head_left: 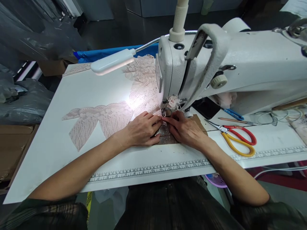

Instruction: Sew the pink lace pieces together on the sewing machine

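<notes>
A pale pink lace piece (105,118) lies spread on the white sewing table (72,95) and runs back under the head of a white sewing machine (240,64). My left hand (141,129) rests just in front of the presser foot (166,111), fingers bent and pressed down on the lace edge. My right hand (183,129) sits beside it, fingertips pinched at the same edge, right under the needle. The fingertips of both hands almost touch.
A lamp (112,61) on a flexible neck lights the lace. Right of my hands lie scissors with red and yellow handles (237,139), blue snips (232,114), a pencil and a dark phone (206,108). A ruler strip (148,169) runs along the table's front edge.
</notes>
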Tool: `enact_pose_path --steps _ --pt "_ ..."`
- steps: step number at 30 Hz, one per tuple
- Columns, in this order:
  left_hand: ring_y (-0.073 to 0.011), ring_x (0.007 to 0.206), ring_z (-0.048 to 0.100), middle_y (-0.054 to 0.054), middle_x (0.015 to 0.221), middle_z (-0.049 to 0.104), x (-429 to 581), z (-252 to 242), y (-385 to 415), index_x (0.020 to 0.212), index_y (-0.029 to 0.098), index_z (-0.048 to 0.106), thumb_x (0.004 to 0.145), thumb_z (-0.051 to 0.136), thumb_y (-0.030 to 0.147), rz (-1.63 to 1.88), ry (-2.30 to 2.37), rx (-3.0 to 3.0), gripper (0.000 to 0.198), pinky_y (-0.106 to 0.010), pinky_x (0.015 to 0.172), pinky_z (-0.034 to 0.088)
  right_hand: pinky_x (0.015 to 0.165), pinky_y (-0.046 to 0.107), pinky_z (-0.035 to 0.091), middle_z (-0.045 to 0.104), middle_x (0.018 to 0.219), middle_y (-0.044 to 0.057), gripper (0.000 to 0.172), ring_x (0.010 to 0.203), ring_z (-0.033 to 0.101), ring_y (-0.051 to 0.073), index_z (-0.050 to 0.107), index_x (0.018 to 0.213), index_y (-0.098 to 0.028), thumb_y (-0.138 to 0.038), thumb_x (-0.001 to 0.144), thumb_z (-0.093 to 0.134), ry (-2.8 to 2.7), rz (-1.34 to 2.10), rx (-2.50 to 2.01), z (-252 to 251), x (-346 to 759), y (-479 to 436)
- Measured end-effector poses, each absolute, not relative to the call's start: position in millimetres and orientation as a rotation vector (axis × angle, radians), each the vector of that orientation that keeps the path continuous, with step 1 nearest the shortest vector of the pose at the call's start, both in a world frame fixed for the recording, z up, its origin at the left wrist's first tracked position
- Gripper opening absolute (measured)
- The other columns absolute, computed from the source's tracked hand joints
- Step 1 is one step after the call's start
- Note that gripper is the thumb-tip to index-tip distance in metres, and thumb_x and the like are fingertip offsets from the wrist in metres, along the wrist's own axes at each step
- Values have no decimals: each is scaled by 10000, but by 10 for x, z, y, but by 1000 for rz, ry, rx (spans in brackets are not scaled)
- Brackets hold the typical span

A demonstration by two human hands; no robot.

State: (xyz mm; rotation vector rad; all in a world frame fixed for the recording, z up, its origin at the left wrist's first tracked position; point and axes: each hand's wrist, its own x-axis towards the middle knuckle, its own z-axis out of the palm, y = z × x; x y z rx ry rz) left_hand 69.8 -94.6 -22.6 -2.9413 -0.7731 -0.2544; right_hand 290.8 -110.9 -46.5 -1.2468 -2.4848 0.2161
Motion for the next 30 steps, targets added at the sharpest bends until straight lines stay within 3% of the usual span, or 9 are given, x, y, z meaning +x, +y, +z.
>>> enact_pose_path --steps 9,19,26,30 --pt "-270 891 646 -163 1045 633 696 -221 -940 1100 77 668 898 510 297 -290 -779 -2971 337 -377 762 465 697 376 554 554 1157 155 397 904 577 241 618 1325 -226 -273 978 431 -2472 209 -1298 -497 2918 -1117" --pt "-278 918 634 -170 1083 636 708 -204 -972 1106 88 668 893 515 291 -239 -813 -2954 332 -390 794 455 704 388 558 570 1099 157 387 921 588 259 664 1273 -212 -277 968 435 -2422 219 -1292 -516 2916 -1118" --pt "-275 887 619 -162 1057 635 713 -193 -1029 1056 101 679 916 510 332 -212 -869 -2888 319 -395 782 431 828 409 560 563 1128 125 379 964 601 237 668 1265 -219 -228 951 456 -2346 345 -1210 -512 2957 -1142" --pt "-294 963 606 -166 1087 623 700 -198 -1070 985 116 696 915 520 332 -237 -912 -2891 288 -415 823 422 774 407 566 536 1179 137 385 971 587 251 666 1266 -217 -221 937 465 -2408 234 -1176 -500 2882 -1135"
